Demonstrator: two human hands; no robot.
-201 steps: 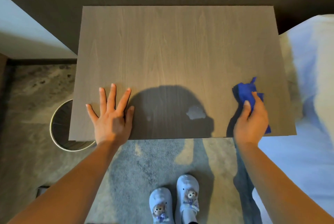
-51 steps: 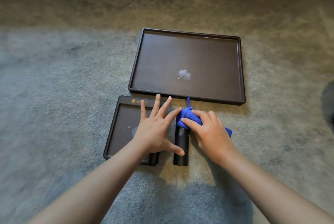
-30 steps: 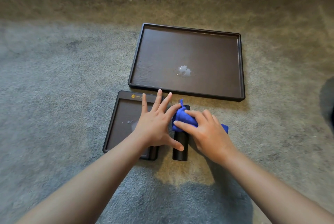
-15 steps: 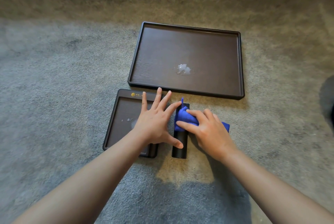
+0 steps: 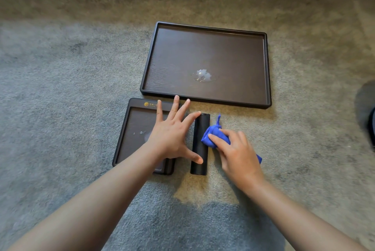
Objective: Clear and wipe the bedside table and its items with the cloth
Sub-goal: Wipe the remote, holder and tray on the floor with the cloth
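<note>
A black cylinder (image 5: 199,145) lies on the grey carpet, pointing away from me. My left hand (image 5: 172,135) is spread flat, its index fingertip and thumb touching the cylinder's left side, its palm over a small dark tray (image 5: 132,129). My right hand (image 5: 237,153) grips a bunched blue cloth (image 5: 211,135) pressed against the cylinder's right side. A large dark tray (image 5: 207,64) lies just beyond, with a glossy wet-looking spot near its middle.
Grey carpet (image 5: 60,108) surrounds everything. A dark rounded object (image 5: 367,114) shows at the right edge. The small tray carries a gold logo at its far rim. The bedside table is out of view.
Since 6.7 s ago the view went from the bedside table top to items on the carpet. In the last second the cloth slid from the cylinder's top end to its right side.
</note>
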